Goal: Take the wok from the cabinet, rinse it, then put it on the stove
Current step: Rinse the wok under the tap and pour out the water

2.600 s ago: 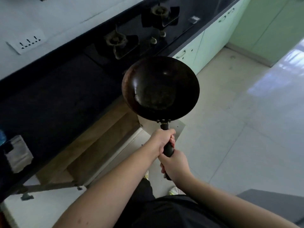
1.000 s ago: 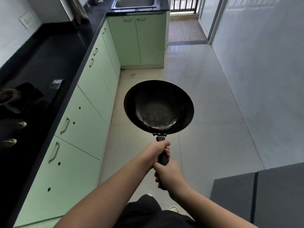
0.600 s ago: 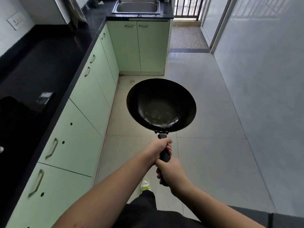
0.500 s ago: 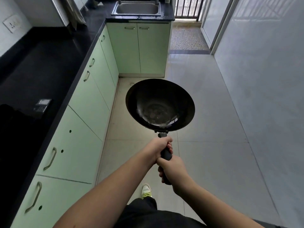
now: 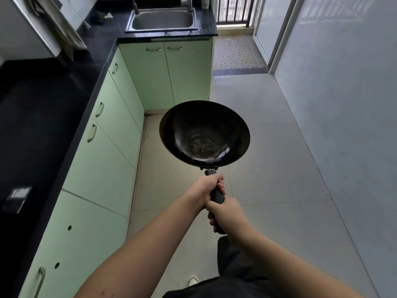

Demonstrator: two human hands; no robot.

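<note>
A dark round wok (image 5: 204, 134) with a black handle hangs in the air over the kitchen floor, its bowl facing up and empty. My left hand (image 5: 207, 189) grips the handle close to the bowl. My right hand (image 5: 225, 214) grips the same handle just behind it, nearer my body. A steel sink (image 5: 162, 21) with a tap sits in the black counter at the far end of the room. Only the stove's edge (image 5: 16, 198) shows, at the far left.
Pale green cabinets (image 5: 101, 160) under a black counter (image 5: 43, 108) run along my left. A cloth (image 5: 62, 29) hangs at the upper left. A white wall (image 5: 343, 125) stands on the right, with a barred doorway (image 5: 234, 11) past the sink. Tiled floor stretches ahead.
The view swung from the stove to face down the kitchen, then moved forward; the sink is nearer and fuller in view. Both hands have kept their grip on the wok handle.
</note>
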